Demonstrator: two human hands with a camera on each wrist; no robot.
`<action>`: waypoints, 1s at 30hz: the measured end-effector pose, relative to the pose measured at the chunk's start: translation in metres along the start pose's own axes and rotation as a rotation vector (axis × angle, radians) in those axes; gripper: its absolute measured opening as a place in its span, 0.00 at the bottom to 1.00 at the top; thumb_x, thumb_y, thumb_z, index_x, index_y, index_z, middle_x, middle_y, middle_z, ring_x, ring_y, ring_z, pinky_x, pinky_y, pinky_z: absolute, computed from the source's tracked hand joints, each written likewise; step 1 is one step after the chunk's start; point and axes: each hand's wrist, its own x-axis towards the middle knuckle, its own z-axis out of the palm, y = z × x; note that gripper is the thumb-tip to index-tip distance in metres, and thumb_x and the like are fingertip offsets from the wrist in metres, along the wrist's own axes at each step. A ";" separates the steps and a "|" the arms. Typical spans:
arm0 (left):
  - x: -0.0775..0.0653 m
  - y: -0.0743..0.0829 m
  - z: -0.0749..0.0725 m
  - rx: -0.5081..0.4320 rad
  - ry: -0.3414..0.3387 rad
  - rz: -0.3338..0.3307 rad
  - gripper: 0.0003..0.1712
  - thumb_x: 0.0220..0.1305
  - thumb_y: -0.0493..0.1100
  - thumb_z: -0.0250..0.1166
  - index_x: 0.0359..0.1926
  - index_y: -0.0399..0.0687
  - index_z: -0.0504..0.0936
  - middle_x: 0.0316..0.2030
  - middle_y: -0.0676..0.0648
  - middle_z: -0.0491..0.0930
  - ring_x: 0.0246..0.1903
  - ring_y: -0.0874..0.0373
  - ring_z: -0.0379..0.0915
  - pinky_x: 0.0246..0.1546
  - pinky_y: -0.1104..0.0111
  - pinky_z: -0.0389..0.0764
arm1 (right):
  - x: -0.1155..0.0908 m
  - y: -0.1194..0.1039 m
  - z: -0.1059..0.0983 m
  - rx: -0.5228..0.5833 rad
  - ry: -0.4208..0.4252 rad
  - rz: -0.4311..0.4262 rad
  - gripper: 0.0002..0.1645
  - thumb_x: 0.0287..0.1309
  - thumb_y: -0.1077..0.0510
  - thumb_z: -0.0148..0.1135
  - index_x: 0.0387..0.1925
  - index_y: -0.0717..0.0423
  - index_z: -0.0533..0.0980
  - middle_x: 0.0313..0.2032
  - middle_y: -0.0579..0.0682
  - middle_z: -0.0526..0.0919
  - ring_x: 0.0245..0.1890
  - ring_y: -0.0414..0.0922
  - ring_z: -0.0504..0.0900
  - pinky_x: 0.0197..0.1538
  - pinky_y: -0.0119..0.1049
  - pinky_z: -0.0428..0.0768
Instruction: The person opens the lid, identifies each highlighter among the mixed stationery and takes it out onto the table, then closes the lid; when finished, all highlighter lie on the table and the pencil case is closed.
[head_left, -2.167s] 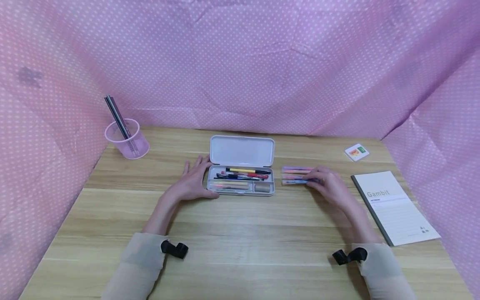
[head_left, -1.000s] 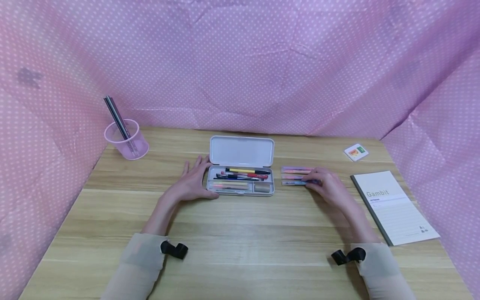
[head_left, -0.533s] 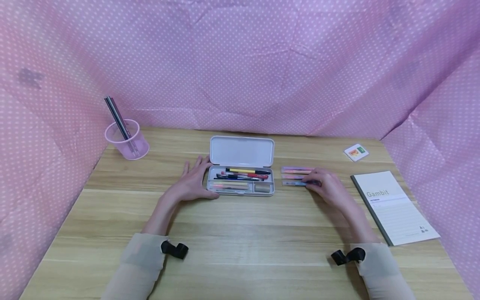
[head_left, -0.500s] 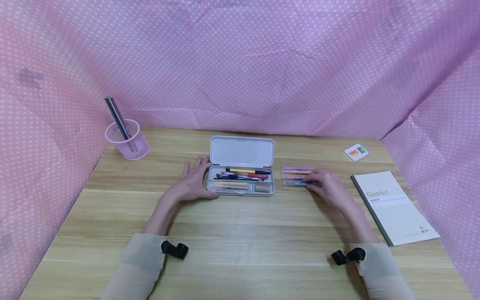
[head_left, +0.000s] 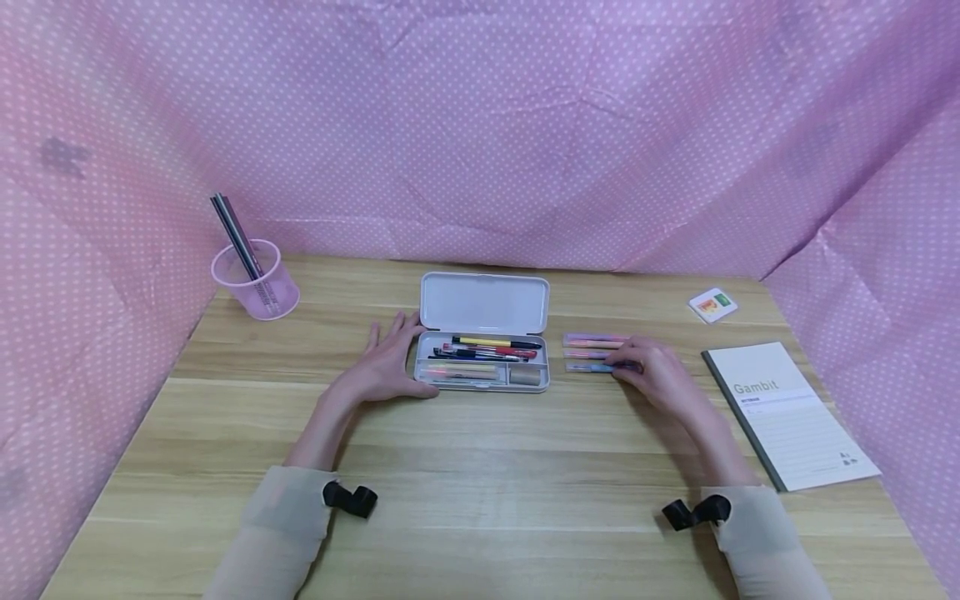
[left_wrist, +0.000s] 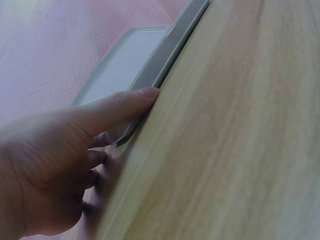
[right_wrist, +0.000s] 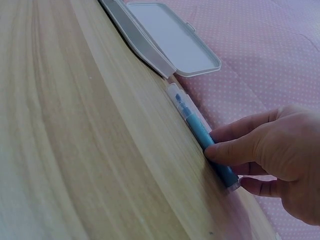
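Observation:
An open white pencil case stands mid-table, its lid tipped back, with several pens and a grey block in its compartments. My left hand grips the case's left end, thumb along the front side and fingers behind, as the left wrist view also shows. To the right of the case, several pastel highlighters lie in a row. With thumb and fingertips my right hand pinches the nearest one, a blue highlighter with a clear cap, low at the tabletop. Its fingers cover the right ends of the row.
A pink mesh cup with dark pencils stands at the back left. At the right lie a notebook and, behind it, a small white pack. Pink dotted cloth hangs behind the table.
The blue highlighter has come slightly toward the person and straightened in line with the others, my right hand moving with it. My left hand and the case have stayed put.

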 end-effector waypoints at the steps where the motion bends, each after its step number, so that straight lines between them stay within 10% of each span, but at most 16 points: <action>1: 0.000 0.000 0.000 0.001 0.000 0.000 0.62 0.47 0.62 0.80 0.76 0.46 0.59 0.84 0.39 0.38 0.83 0.39 0.25 0.79 0.40 0.21 | 0.000 0.000 0.000 -0.002 0.000 -0.001 0.12 0.55 0.69 0.73 0.42 0.57 0.88 0.46 0.59 0.88 0.50 0.59 0.85 0.56 0.59 0.82; 30: 0.000 0.000 -0.001 0.005 0.006 -0.013 0.62 0.47 0.62 0.81 0.76 0.47 0.59 0.84 0.39 0.39 0.83 0.38 0.26 0.80 0.39 0.23 | 0.003 -0.010 -0.003 0.037 -0.027 0.057 0.14 0.60 0.64 0.72 0.48 0.55 0.87 0.47 0.56 0.88 0.49 0.56 0.86 0.56 0.58 0.82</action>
